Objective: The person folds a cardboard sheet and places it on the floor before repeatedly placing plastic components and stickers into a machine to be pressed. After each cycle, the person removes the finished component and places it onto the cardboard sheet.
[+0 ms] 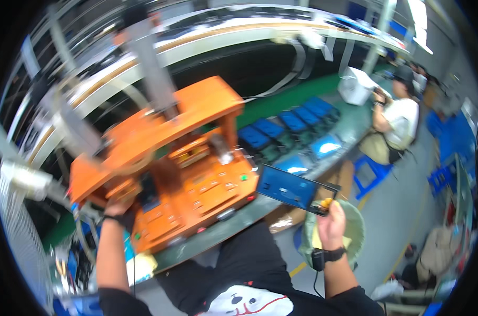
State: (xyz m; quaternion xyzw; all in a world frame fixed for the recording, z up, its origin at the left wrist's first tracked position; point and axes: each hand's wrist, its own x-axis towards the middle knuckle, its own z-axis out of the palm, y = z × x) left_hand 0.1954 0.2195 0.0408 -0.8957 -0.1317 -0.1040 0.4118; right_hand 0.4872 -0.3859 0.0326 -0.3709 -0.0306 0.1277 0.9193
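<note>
My right hand [332, 226] grips one end of a flat rectangular panel [289, 187] with a blue face and dark frame, like a small display screen. It holds the panel tilted in the air, right of an orange press-like machine [197, 110]. A small yellow-orange bit [326, 203] shows at the thumb. My left hand [119, 206] reaches under the machine's left side, beside an orange block [124, 188]. Its fingers are blurred and partly hidden. A dark part [148, 190] lies in the machine's left bay, just right of that hand.
Several blue-faced panels [255, 136] stand in rows on the green bench [349, 124] beyond the machine. Below my right hand is a bin with a pale green liner [357, 226]. At the bench's far right, a person [399, 113] sits on a blue stool [370, 171], near a white box [356, 87].
</note>
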